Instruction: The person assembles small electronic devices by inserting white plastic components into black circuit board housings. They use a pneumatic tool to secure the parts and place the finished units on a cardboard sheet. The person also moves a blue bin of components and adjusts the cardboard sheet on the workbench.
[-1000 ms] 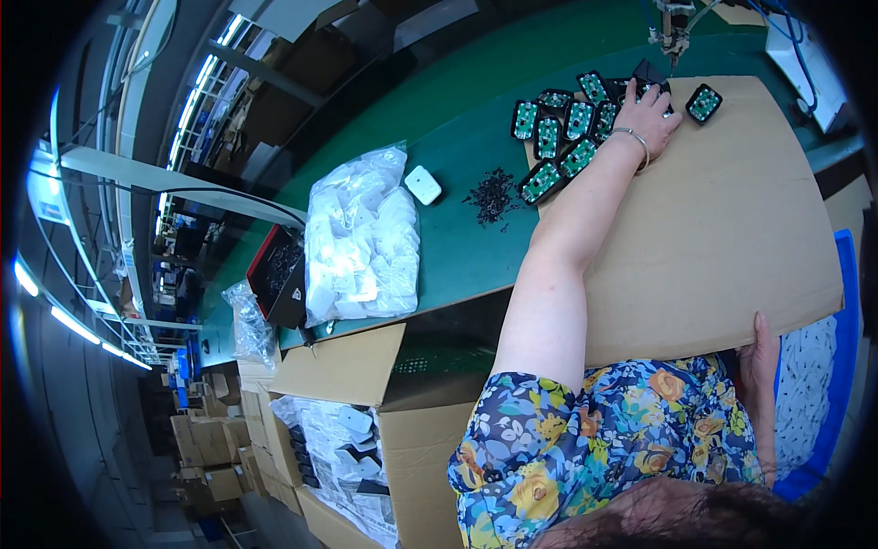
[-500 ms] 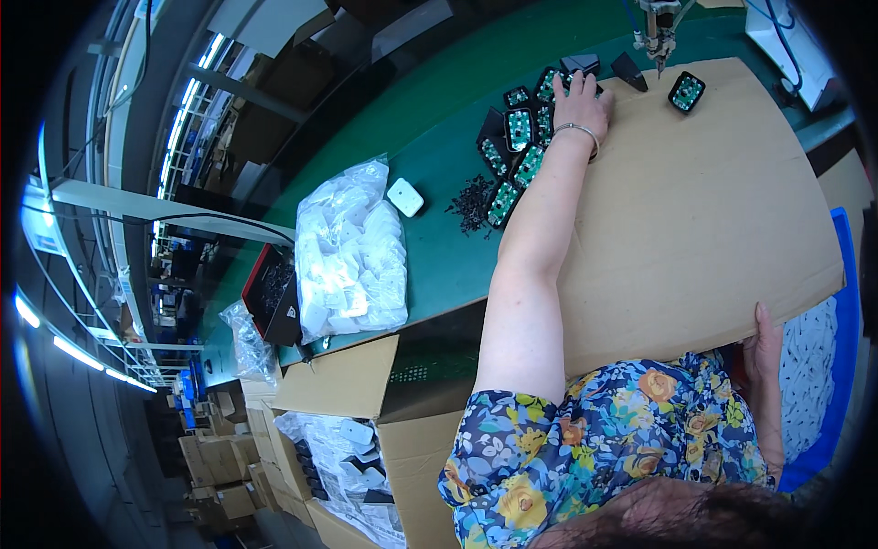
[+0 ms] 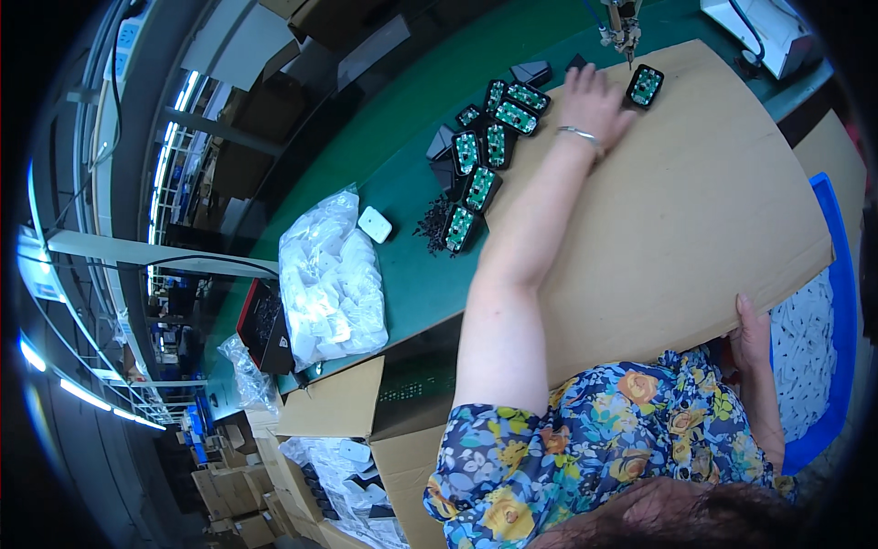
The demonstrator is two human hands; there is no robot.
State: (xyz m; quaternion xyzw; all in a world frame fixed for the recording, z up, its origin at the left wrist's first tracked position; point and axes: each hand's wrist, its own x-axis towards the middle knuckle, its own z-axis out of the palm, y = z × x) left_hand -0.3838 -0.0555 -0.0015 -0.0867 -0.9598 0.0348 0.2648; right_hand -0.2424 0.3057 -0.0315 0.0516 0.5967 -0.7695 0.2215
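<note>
My left hand (image 3: 596,108), with a bracelet at the wrist, reaches over the far part of a cardboard sheet (image 3: 677,192). Its fingers are stretched out and slightly blurred, beside a dark wedge-shaped piece (image 3: 576,62) that they partly hide. Left of it lie several black housings with green circuit boards (image 3: 516,117). Another such housing (image 3: 646,86) lies apart, right of the hand. At the sheet's near right edge, my right hand (image 3: 752,337) grips the cardboard, thumb on top and the other fingers hidden.
A metal machine head (image 3: 624,32) hangs beyond the lone housing. On the green table are small black parts (image 3: 432,227), a white cover (image 3: 375,224) and a clear bag of white parts (image 3: 331,284). A blue bin (image 3: 846,311) stands at right, an open carton (image 3: 407,476) at lower left.
My left hand has moved right, off the group of housings, leaving more of them in sight. The whole view has shifted slightly. My right hand stays at the cardboard's edge.
</note>
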